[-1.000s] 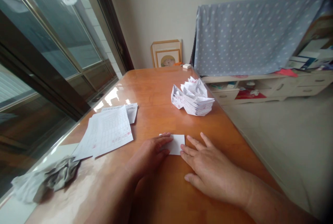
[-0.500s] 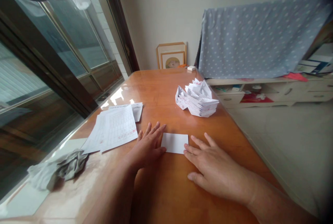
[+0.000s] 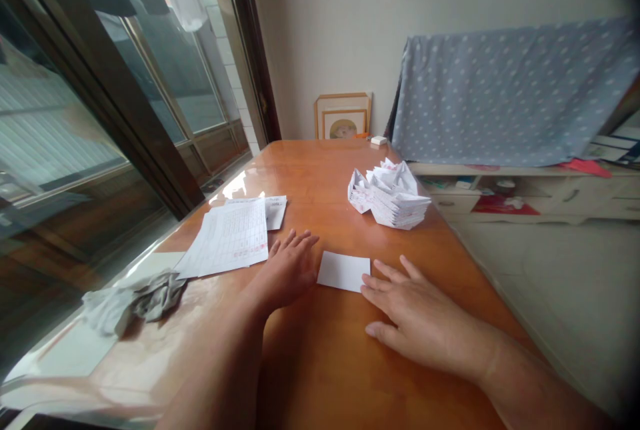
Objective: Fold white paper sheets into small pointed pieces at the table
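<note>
A small white rectangle of paper (image 3: 344,271) lies flat on the wooden table between my hands. My left hand (image 3: 293,270) is just left of it, fingers stretched out and apart from the paper's left edge. Fingertips of my right hand (image 3: 405,303) touch or nearly touch the paper's right edge, with the fingers spread. Neither hand grips anything. Beyond my right hand sits a stack of folded white paper pieces (image 3: 393,198) with pointed tips. Left of my left hand are written sheets of paper (image 3: 230,237), lying in an overlapping pile.
A crumpled grey cloth (image 3: 143,300) lies at the table's left side. At the far end are a small white box (image 3: 379,141) and framed pictures (image 3: 343,120) against the wall. On the right, a dotted blue cloth (image 3: 500,93) hangs above a low white cabinet (image 3: 565,193).
My left hand has drawn back from the paper's left edge. My right hand stays spread at the right edge. The whole view has shifted slightly.
</note>
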`<state>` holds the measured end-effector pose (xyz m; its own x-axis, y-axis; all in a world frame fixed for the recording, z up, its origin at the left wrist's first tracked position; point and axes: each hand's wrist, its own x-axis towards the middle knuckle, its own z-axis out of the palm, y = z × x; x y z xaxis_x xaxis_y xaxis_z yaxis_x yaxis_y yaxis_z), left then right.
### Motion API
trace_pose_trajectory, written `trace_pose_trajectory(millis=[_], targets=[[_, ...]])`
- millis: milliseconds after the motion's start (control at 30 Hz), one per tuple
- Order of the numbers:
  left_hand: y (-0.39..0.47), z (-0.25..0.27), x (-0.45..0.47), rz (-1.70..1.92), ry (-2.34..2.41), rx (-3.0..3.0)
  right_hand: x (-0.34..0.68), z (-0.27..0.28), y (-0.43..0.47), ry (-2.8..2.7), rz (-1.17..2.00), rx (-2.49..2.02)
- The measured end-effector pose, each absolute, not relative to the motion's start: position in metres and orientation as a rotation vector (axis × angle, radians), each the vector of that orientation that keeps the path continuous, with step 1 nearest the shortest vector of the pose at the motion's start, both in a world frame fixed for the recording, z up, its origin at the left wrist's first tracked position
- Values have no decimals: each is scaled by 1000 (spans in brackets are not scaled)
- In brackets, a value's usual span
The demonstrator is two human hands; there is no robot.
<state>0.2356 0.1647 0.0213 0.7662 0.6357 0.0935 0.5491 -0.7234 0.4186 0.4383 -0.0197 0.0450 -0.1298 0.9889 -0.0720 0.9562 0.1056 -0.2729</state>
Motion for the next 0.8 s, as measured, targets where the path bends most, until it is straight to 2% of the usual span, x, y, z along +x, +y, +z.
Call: trace_pose_trajectory(millis=[67,200,367,800], targets=[[158,27,241,443,737,2575,438,48,-18,-2229,360,-1955],[145,34,250,358,530,2566,438,50,-10,-2167,313,-1919],[142,30,253,236,546,2613,444,44,-1,-2046,223,-1968],[142,30,254,234,551,2633,445,31,6,-2102,163,-1961]])
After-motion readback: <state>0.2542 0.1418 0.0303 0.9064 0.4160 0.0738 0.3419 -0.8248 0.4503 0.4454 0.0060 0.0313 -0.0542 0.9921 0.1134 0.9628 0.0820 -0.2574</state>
